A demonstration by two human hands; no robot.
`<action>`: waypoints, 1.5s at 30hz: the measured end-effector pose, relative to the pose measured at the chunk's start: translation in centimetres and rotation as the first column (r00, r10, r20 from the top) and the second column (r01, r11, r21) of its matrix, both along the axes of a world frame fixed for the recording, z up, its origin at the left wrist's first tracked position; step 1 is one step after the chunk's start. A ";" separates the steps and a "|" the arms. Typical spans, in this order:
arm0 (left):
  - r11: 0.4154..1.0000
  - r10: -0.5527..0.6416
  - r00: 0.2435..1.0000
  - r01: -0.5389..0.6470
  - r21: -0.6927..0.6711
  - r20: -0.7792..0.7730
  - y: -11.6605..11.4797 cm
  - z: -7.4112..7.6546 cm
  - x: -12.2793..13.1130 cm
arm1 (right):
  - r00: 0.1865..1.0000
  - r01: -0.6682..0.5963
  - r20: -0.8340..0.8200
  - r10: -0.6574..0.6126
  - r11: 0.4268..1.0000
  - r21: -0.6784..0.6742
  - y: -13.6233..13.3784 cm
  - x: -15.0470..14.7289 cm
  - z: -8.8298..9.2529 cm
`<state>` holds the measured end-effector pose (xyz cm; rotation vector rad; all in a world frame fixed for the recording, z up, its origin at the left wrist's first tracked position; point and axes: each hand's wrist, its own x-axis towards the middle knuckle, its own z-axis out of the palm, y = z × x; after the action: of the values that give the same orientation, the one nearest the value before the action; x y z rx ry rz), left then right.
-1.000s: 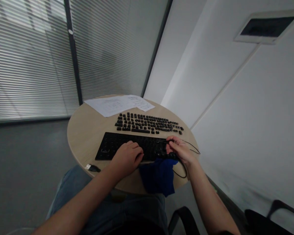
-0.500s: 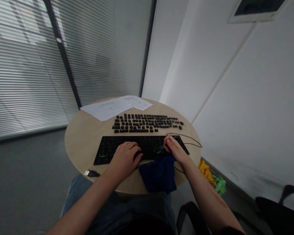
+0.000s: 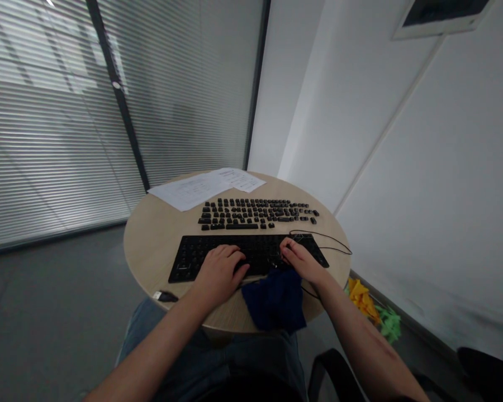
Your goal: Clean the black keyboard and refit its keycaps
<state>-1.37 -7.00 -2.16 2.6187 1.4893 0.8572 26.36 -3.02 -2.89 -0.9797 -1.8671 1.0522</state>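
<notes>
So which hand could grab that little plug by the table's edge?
Left, probably: the left hand rests on the keyboard nearer the USB plug; the right hand is at its far end.

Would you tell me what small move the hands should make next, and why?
I'd probably lift the blue cloth with the right hand: it lies right by that hand, the keycaps sit in rows beyond the keyboard, and the left hand rests on it.

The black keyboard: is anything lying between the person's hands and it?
Nothing visible does. The left hand and right hand both rest directly on the keyboard. The blue cloth lies at its near edge, by the right wrist.
</notes>
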 end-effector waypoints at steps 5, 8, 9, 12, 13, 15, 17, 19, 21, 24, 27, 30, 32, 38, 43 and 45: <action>1.000 -0.001 1.000 0.002 -0.018 0.024 -0.1 0.5 0.1 | 0.984 0.013 0.173 -0.039 0.988 0.153 -0.7 0.0 0.4; 0.999 -0.003 0.998 0.006 -0.052 0.059 -0.1 0.8 0.1 | 0.978 0.024 0.198 -0.064 0.980 0.198 -1.1 -0.1 0.7; 0.998 -0.005 0.997 0.009 -0.059 0.074 -0.1 0.8 0.0 | 0.982 0.034 0.175 -0.068 0.981 0.192 -1.2 -0.1 0.7; 0.998 -0.006 0.994 0.013 -0.060 0.108 -0.1 0.8 -0.1 | 0.996 0.052 0.061 -0.060 0.990 0.132 -1.0 0.0 0.1; 0.998 -0.004 0.993 0.011 -0.058 0.114 0.0 0.8 -0.1 | 0.998 0.050 0.023 -0.053 0.993 0.108 -0.9 0.0 -0.1; 0.998 -0.002 0.993 0.009 -0.058 0.114 0.0 0.8 -0.1 | 0.999 0.039 -0.036 -0.036 0.998 0.057 -0.6 0.0 -0.6; 0.998 -0.003 0.994 0.009 -0.059 0.111 0.0 0.7 -0.1 | 0.992 0.045 -0.117 -0.043 0.999 0.012 -0.4 0.0 -0.8; 0.999 -0.002 0.993 0.008 -0.054 0.115 0.0 0.7 -0.1 | 0.962 0.086 -0.258 -0.091 0.996 -0.030 -0.1 -0.1 -0.9; 0.999 -0.001 0.993 0.007 -0.048 0.122 0.1 0.6 0.0 | 0.918 0.123 -0.371 -0.139 0.990 -0.065 0.0 -0.2 -0.9; 0.999 -0.006 0.992 0.012 -0.047 0.126 0.1 0.5 0.0 | 0.925 0.106 -0.357 -0.129 0.991 -0.083 -0.1 -0.3 -0.7; 0.999 -0.007 0.993 0.012 -0.042 0.120 -0.1 0.6 0.1 | 0.940 0.107 -0.317 -0.122 0.992 -0.063 -0.5 -0.5 -0.3; 0.999 -0.035 0.993 0.033 0.016 0.116 -0.5 0.8 0.3 | 0.954 0.105 -0.282 -0.103 0.994 -0.008 -1.2 -0.8 -0.1; 0.995 -0.087 0.990 0.080 0.066 0.114 -0.8 0.9 0.5 | 0.969 0.103 -0.228 -0.091 0.994 0.043 -1.7 -1.0 0.0; 0.977 -0.213 0.967 0.207 0.054 0.138 -1.4 1.1 0.8 | 0.998 0.004 0.054 -0.021 0.954 0.301 -2.6 -1.7 1.0; 0.980 -0.197 0.964 0.195 0.026 0.179 -1.3 1.0 0.5 | 0.980 -0.117 0.192 0.043 0.912 0.393 -2.9 -3.2 2.0; 0.984 -0.176 0.963 0.176 0.020 0.204 -1.1 0.9 0.4 | 0.975 -0.140 0.214 0.053 0.901 0.412 -3.0 -3.7 2.1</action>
<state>-0.95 -8.12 -1.28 2.5235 1.1870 1.0696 22.64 -6.03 -0.79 -0.7573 -2.2073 0.5715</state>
